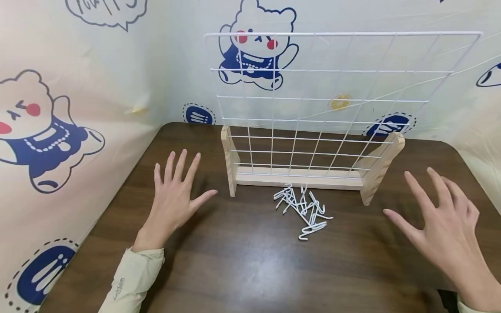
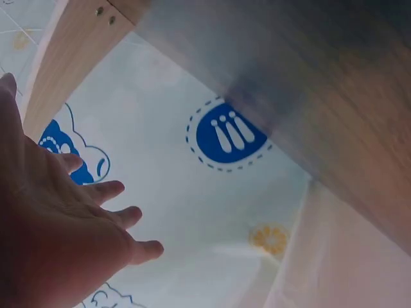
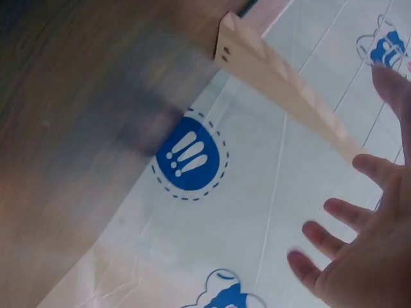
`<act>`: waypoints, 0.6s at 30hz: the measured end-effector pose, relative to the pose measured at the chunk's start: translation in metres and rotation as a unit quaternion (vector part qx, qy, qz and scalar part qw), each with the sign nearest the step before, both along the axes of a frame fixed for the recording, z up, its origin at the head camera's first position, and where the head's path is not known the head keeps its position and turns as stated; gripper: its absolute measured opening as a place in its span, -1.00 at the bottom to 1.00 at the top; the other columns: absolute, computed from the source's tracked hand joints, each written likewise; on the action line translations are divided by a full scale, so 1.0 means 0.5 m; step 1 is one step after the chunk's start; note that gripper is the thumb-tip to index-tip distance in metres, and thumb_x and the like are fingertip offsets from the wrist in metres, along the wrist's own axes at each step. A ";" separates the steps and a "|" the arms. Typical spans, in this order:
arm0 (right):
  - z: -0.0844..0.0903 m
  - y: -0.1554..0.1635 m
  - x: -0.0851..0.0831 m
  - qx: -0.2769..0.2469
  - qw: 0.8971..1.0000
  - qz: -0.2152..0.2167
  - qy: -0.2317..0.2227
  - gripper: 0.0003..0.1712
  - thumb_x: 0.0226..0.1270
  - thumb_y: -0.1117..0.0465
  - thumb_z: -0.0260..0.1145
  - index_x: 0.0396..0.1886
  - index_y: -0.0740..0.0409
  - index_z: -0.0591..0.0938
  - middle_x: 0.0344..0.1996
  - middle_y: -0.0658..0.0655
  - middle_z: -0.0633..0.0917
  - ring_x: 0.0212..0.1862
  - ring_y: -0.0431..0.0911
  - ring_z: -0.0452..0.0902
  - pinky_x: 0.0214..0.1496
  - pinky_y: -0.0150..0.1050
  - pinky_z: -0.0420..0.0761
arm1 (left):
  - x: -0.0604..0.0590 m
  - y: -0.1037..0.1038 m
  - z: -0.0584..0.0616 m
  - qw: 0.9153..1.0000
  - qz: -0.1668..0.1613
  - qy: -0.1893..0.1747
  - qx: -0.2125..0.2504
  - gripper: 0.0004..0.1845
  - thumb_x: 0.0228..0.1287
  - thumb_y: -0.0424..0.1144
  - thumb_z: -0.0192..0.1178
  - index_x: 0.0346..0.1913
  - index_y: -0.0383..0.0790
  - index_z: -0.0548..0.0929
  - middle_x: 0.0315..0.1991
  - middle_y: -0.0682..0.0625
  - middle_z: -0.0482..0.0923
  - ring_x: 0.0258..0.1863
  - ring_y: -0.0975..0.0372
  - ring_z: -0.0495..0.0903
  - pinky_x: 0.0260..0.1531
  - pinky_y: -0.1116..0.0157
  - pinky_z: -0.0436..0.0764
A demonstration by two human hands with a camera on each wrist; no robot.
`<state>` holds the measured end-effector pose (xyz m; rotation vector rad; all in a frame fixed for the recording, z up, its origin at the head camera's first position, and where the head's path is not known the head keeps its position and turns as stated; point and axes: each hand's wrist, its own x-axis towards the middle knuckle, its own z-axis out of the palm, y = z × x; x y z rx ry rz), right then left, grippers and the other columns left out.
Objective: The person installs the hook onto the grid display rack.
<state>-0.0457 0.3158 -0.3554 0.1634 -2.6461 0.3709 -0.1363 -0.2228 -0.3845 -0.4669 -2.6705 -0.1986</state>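
- Head view: an upright white wire grid panel (image 1: 313, 104) stands in a pale wooden base (image 1: 297, 177) on the dark brown wooden table (image 1: 242, 261). A loose heap of small white metal hooks (image 1: 303, 208) lies on the table just in front of the base, near its middle. The left hand (image 1: 176, 195) hovers left of the base with fingers spread straight, holding nothing. The right hand (image 1: 442, 221) hovers right of the base, likewise splayed and empty. To do this well, I judge one hand should pinch a single hook from the edge of the heap, since the hooks look tangled, while the other steadies the base.
- Left wrist view: the left hand (image 2: 58, 237) shows fingers extended, nothing between them; the wooden foot (image 2: 64, 58) of the base lies beyond it. The hooks are out of view here.
- Right wrist view: the right hand (image 3: 366, 256) is spread wide and empty, near the base's other wooden foot (image 3: 282, 83). No hooks show.
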 end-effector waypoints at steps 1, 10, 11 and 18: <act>0.003 -0.003 0.002 -0.007 1.000 0.003 0.007 0.01 0.07 -0.16 0.51 0.52 -0.15 0.30 0.45 0.32 0.23 0.37 0.42 0.06 0.12 0.48 0.04 | -0.001 0.004 0.000 1.000 -0.004 -0.007 0.004 0.05 0.16 0.46 0.10 0.61 0.08 0.00 0.60 -0.17 -0.10 0.57 -0.10 -0.21 0.36 -0.34 -0.18; 0.007 -0.051 0.008 -0.059 0.995 0.058 0.049 -0.57 0.24 0.17 0.44 0.04 0.26 0.58 -0.15 0.33 0.53 -0.04 0.22 0.41 -0.09 0.07 0.31 | -0.017 0.040 0.010 0.994 -0.072 -0.063 0.058 -0.06 0.26 0.34 0.17 0.57 -0.05 0.13 0.51 -0.17 0.13 0.50 -0.09 0.06 0.35 -0.31 -0.09; 0.006 -0.057 0.005 -0.057 0.995 0.065 0.041 -0.60 0.23 0.20 0.44 0.01 0.24 0.59 -0.18 0.26 0.55 -0.07 0.15 0.44 -0.10 0.01 0.33 | -0.020 0.044 0.013 0.991 -0.080 -0.078 0.076 -0.07 0.27 0.31 0.19 0.57 -0.05 0.14 0.51 -0.16 0.14 0.49 -0.08 0.08 0.36 -0.30 -0.08; -0.002 -0.103 -0.020 -0.048 0.986 0.158 -0.013 -0.71 0.16 0.31 0.48 -0.11 0.04 0.68 -0.24 -0.09 0.67 -0.25 -0.24 0.56 -0.16 -0.40 0.49 | -0.063 0.058 0.021 0.940 -0.119 -0.221 0.230 -0.10 0.26 0.13 0.32 0.56 0.10 0.10 0.50 -0.01 0.19 0.47 0.10 0.20 0.38 -0.07 0.22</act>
